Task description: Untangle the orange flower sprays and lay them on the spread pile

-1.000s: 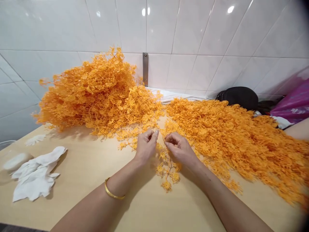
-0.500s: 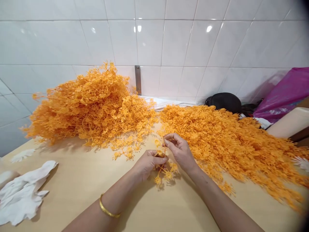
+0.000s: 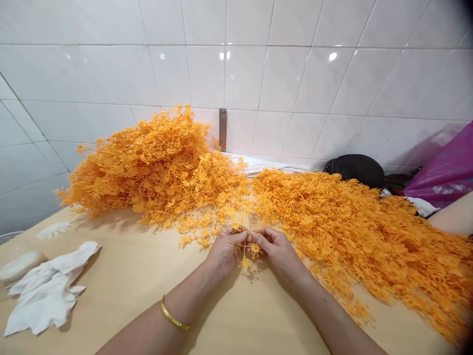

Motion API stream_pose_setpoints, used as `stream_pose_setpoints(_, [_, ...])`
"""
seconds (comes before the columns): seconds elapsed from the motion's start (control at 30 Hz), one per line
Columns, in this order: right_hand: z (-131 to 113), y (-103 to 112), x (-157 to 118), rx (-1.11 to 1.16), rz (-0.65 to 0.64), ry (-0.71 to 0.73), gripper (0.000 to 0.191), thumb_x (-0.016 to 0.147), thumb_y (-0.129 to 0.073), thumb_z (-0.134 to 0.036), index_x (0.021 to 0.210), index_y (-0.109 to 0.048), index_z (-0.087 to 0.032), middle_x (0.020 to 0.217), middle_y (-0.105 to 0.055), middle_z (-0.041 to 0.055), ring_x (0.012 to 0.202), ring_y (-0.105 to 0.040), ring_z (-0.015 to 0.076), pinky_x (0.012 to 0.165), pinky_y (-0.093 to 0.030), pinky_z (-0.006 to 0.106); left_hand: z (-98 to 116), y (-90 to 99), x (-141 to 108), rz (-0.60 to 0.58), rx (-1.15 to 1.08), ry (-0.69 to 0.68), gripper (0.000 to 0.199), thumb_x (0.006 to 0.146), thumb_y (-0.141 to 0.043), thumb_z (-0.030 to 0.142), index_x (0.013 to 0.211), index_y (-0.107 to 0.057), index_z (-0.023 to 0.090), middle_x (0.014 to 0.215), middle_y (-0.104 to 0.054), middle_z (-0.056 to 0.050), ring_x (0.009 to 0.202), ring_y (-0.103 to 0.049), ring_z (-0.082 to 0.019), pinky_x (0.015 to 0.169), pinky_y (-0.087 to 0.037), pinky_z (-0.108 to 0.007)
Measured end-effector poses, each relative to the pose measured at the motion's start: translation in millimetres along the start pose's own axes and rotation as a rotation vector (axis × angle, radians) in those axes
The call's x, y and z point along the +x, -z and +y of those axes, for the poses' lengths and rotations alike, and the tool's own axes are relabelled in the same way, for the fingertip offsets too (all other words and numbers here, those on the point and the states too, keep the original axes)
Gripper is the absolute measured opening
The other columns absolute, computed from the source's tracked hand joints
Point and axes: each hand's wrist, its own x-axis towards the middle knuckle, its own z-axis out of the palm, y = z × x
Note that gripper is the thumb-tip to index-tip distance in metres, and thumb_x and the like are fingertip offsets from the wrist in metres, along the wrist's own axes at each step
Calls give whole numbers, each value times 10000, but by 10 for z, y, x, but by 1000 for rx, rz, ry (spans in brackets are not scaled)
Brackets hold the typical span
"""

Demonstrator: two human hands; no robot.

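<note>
Between my two hands is an orange plastic flower sprig [image 3: 245, 263], its small spiky blossoms hanging below my fingers. My left hand [image 3: 226, 250] pinches its stem between thumb and fingers. Close beside it, my right hand [image 3: 272, 247] is also closed on the sprig, thumb against forefinger; the exact spot it grips is partly hidden. A tall heap of like orange sprigs [image 3: 148, 165] rises at the back left. A flatter, wider pile of orange sprigs [image 3: 354, 222] spreads along the right, next to my right forearm.
On the left of the table [image 3: 140, 281] lie a crumpled white cloth [image 3: 51, 291], a blurred pale rounded object [image 3: 22, 266] and a white flower-shaped piece [image 3: 53, 230]. A black case [image 3: 356, 170] and a purple bag [image 3: 441, 170] stand at the back right, before the tiled wall [image 3: 244, 74].
My right hand has come down from the sprig's upper end to beside my left hand. The view has shifted slightly, so the surroundings sit lower and further right.
</note>
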Motion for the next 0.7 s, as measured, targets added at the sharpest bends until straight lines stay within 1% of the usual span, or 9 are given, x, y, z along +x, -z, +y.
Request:
stream_pose_setpoints(0.07, [55,-23,-2,16,19,24,267,757,-498,-412,700,-531,-153,636,-548,4,571,-502,113,520,-396,229,-11,-3,-6,-32,33,23,128,572,-660,136,650,-559,122,526,-544,4,473,-496,-82,474,-373,-203])
stream_pose_setpoints(0.13, [92,-31,-2,-3,65,28,257,773,-473,-405,688,-502,-164,601,-543,-4,545,-507,116,505,-398,231,-22,-13,-13,-76,125,40,94,587,-645,145,590,-558,112,489,-520,0,423,-455,-73,438,-334,-202])
stream_pose_setpoints(0.2, [97,-25,-4,-85,145,51,255,782,-461,-397,658,-473,-175,559,-528,-16,515,-501,113,489,-391,228,-31,-31,-18,-87,218,21,149,614,-626,153,506,-535,104,456,-496,-8,401,-422,-62,424,-296,-198])
stream_pose_setpoints(0.27, [68,-15,-5,-174,241,94,261,787,-456,-384,623,-449,-181,537,-513,-22,509,-506,112,494,-392,226,-33,-58,-18,-83,256,-3,185,636,-611,158,480,-528,105,441,-484,-10,402,-409,-56,428,-279,-194])
stream_pose_setpoints(0.37, [-6,-31,-7,-201,352,140,259,786,-455,-377,615,-440,-184,525,-506,-26,495,-510,110,495,-403,225,-24,-116,-16,-88,213,-18,165,648,-604,177,508,-544,113,438,-477,-4,417,-421,-66,441,-286,-196])
stream_pose_setpoints(0.53, [-118,-116,-10,-182,465,178,267,776,-471,-394,612,-441,-186,504,-494,-37,473,-481,101,472,-408,219,7,-228,-48,-116,127,-42,152,636,-609,193,522,-546,115,454,-492,-4,412,-432,-68,448,-298,-204])
stream_pose_setpoints(0.6, [-159,-51,5,-184,484,195,276,772,-478,-395,598,-441,-185,495,-482,-40,467,-467,95,468,-406,218,13,-236,-79,-134,96,-33,150,638,-601,187,522,-538,116,444,-483,1,407,-439,-72,452,-310,-208])
stream_pose_setpoints(0.63, [-181,26,19,-165,517,197,283,771,-477,-400,592,-439,-184,488,-473,-43,457,-460,92,464,-406,219,12,-226,-94,-134,88,-22,139,638,-595,174,525,-538,115,429,-470,7,402,-438,-73,454,-316,-209])
stream_pose_setpoints(0.7, [-225,245,48,-89,655,191,292,769,-467,-413,589,-429,-186,477,-450,-52,426,-447,85,444,-401,219,-1,-186,-112,-108,77,9,123,637,-585,140,527,-537,113,393,-435,23,380,-417,-68,454,-326,-209])
